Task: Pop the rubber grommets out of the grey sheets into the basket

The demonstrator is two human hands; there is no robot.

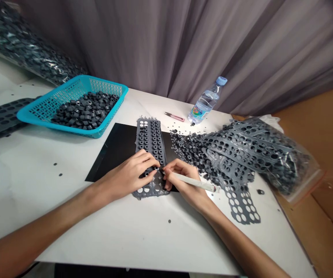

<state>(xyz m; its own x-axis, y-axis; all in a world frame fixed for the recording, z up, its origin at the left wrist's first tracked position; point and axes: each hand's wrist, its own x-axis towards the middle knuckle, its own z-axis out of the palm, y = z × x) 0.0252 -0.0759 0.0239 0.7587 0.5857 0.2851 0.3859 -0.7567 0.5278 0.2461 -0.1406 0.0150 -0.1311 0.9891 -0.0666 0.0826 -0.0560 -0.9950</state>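
Note:
A dark grey perforated rubber sheet (pixel 151 135) lies lengthwise in front of me on a black mat (pixel 108 154). Small ring-shaped pieces fill most of its far rows, while round holes show at its near end. My left hand (pixel 134 170) rests over the sheet's near half, thumb and fingers pinching a small grey ring (pixel 156 168). My right hand (pixel 183 177) is closed round a white pen-like tool (pixel 196 181), whose tip points at that ring. The tool's very tip is too small to make out.
A blue basket (pixel 115 116) of loose grey rings stands at the left, by more perforated sheets (pixel 4 112) and a large filled bag (pixel 30 46). At right lie scattered pieces (pixel 195 150), used sheets (pixel 238 197) and a plastic bag (pixel 296 173). Thread snips (pixel 174 116) and a water bottle (pixel 205 103) are behind.

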